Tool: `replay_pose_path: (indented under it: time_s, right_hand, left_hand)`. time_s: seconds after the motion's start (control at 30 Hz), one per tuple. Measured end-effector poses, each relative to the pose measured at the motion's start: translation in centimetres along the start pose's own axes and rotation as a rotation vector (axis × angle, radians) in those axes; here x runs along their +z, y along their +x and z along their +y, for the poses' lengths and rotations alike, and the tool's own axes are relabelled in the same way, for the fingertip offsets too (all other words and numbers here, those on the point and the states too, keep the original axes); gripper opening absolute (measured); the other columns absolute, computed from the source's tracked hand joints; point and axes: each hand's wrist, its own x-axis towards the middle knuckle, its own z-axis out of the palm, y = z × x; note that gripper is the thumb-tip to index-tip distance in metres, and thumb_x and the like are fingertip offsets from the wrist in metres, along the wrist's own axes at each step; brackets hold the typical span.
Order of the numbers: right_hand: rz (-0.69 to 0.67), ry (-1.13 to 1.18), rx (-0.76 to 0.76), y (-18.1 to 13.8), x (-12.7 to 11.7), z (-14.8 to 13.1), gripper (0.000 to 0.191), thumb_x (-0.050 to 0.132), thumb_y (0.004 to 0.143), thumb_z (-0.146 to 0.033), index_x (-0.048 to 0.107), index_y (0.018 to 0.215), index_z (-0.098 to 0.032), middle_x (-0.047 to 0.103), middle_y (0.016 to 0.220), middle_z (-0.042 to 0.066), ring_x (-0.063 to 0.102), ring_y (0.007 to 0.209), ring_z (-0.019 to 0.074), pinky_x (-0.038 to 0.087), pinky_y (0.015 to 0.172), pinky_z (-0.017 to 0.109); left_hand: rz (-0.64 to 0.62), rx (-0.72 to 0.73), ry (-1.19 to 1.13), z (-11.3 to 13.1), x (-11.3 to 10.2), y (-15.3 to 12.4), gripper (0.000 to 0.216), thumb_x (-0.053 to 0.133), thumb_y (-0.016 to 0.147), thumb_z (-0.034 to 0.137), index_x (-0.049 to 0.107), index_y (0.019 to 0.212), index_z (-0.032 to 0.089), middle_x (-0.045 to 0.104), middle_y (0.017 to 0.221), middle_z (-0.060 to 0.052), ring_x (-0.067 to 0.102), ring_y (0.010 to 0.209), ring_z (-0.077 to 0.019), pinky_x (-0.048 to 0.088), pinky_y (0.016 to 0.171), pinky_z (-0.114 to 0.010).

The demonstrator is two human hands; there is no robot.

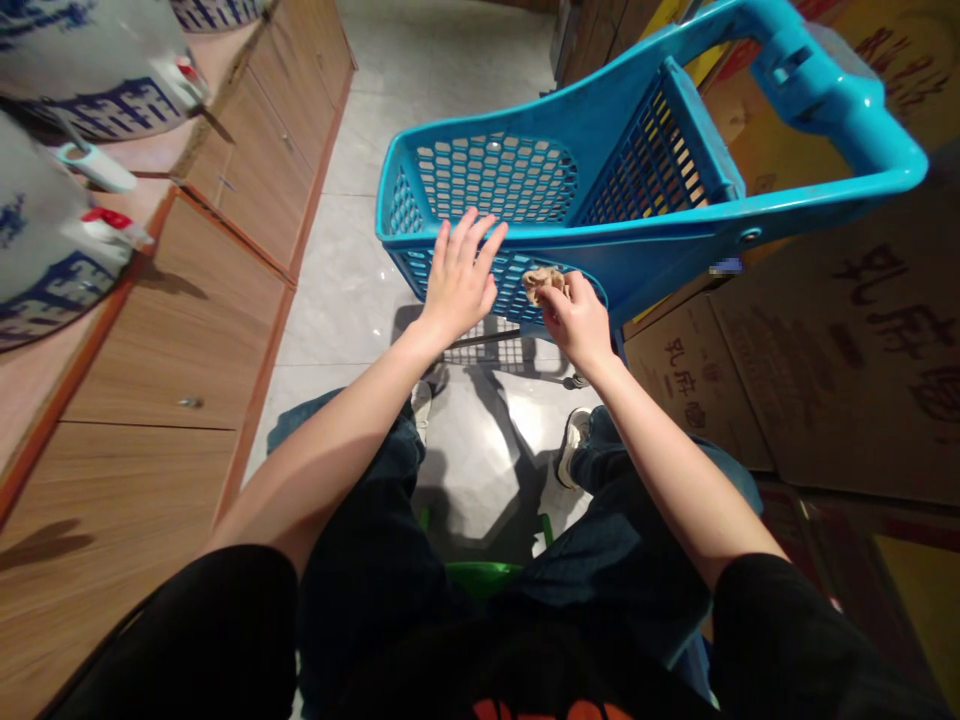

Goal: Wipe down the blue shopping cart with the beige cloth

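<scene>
A blue plastic shopping basket on wheels (480, 236) stands in front of me, its long handle reaching to the upper right. My left hand (461, 275) lies against the near side of the basket, fingers spread, fingertips at the top rim. In my right hand (579, 318) is a crumpled tan cloth (544, 284), pinched between thumb and fingers. The cloth is against the perforated near wall, below the rim. Through the mesh the basket's inside shows no contents that I can make out.
Wooden cabinets (172, 310) run along the left, with large blue-and-white jars (97, 60) fitted with taps on top. Printed cardboard boxes (840, 370) are stacked on the right. Under me is a green seat (484, 578), on a grey tiled floor (330, 330).
</scene>
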Motion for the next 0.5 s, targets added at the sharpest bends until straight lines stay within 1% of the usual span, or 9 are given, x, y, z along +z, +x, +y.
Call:
replay_pose_path:
  time_s: [0.1, 0.13, 0.17, 0.23, 0.3, 0.33, 0.43, 0.5]
  right_hand:
    - [0.122, 0.045, 0.006, -0.06, -0.34, 0.56, 0.041, 0.045, 0.104, -0.018, 0.075, 0.131, -0.027, 0.068, 0.133, 0.012, 0.062, 0.121, 0.027, 0.055, 0.09, 0.034]
    - [0.142, 0.051, 0.019, -0.12, -0.35, 0.73, 0.04, 0.046, 0.104, -0.018, 0.075, 0.13, -0.028, 0.068, 0.133, 0.012, 0.062, 0.121, 0.027, 0.055, 0.089, 0.034]
    - [0.141, 0.049, 0.034, -0.17, -0.29, 0.85, 0.039, 0.046, 0.104, -0.019, 0.075, 0.128, -0.027, 0.068, 0.132, 0.012, 0.062, 0.12, 0.027, 0.055, 0.087, 0.033]
    - [0.089, 0.021, 0.062, -0.28, -0.1, 0.89, 0.036, 0.047, 0.104, -0.02, 0.076, 0.124, -0.025, 0.069, 0.128, 0.013, 0.064, 0.116, 0.0269, 0.054, 0.08, 0.031]
    - [0.034, -0.008, 0.068, -0.33, -0.02, 0.75, 0.033, 0.049, 0.102, -0.019, 0.076, 0.121, -0.023, 0.069, 0.125, 0.014, 0.065, 0.112, 0.0264, 0.051, 0.074, 0.029]
    - [0.029, -0.014, 0.064, -0.32, -0.06, 0.68, 0.033, 0.05, 0.102, -0.019, 0.076, 0.121, -0.023, 0.069, 0.124, 0.014, 0.065, 0.111, 0.0259, 0.05, 0.073, 0.029]
    - [0.11, -0.003, 0.051, -0.28, -0.38, 0.74, 0.035, 0.05, 0.102, -0.018, 0.076, 0.125, -0.025, 0.069, 0.124, 0.011, 0.065, 0.112, 0.0242, 0.051, 0.076, 0.028]
    - [0.155, 0.008, 0.053, -0.32, -0.37, 0.95, 0.036, 0.049, 0.103, -0.019, 0.075, 0.128, -0.026, 0.069, 0.125, 0.011, 0.065, 0.112, 0.0238, 0.051, 0.079, 0.029]
  left_hand:
    - [-0.003, 0.026, 0.004, 0.54, 0.27, -0.21, 0.082, 0.053, 0.094, 0.021, 0.033, 0.173, 0.019, 0.036, 0.18, -0.015, 0.022, 0.171, -0.038, 0.006, 0.14, -0.068]
    - [0.008, 0.035, 0.0, 0.6, 0.38, -0.26, 0.081, 0.053, 0.094, 0.021, 0.033, 0.173, 0.02, 0.037, 0.179, -0.016, 0.023, 0.171, -0.0378, 0.007, 0.14, -0.068]
    - [0.024, 0.043, -0.004, 0.62, 0.47, -0.29, 0.081, 0.052, 0.095, 0.02, 0.033, 0.173, 0.02, 0.039, 0.178, -0.016, 0.025, 0.171, -0.0376, 0.007, 0.14, -0.068]
    - [0.048, 0.057, -0.011, 0.56, 0.57, -0.31, 0.08, 0.052, 0.095, 0.02, 0.034, 0.173, 0.021, 0.041, 0.177, -0.015, 0.028, 0.17, -0.0371, 0.008, 0.14, -0.068]
    - [0.051, 0.056, -0.013, 0.47, 0.58, -0.28, 0.08, 0.052, 0.095, 0.021, 0.034, 0.173, 0.021, 0.042, 0.176, -0.015, 0.029, 0.169, -0.0374, 0.008, 0.14, -0.068]
    - [0.046, 0.051, -0.014, 0.43, 0.57, -0.26, 0.08, 0.052, 0.095, 0.021, 0.035, 0.173, 0.02, 0.042, 0.176, -0.015, 0.029, 0.169, -0.0378, 0.008, 0.14, -0.068]
    - [0.042, 0.042, -0.027, 0.33, 0.61, -0.23, 0.081, 0.053, 0.094, 0.021, 0.034, 0.173, 0.021, 0.041, 0.177, -0.015, 0.028, 0.169, -0.0384, 0.006, 0.14, -0.068]
    - [0.062, 0.05, -0.036, 0.26, 0.75, -0.27, 0.082, 0.053, 0.095, 0.022, 0.032, 0.174, 0.024, 0.04, 0.178, -0.014, 0.027, 0.17, -0.0372, 0.007, 0.14, -0.067]
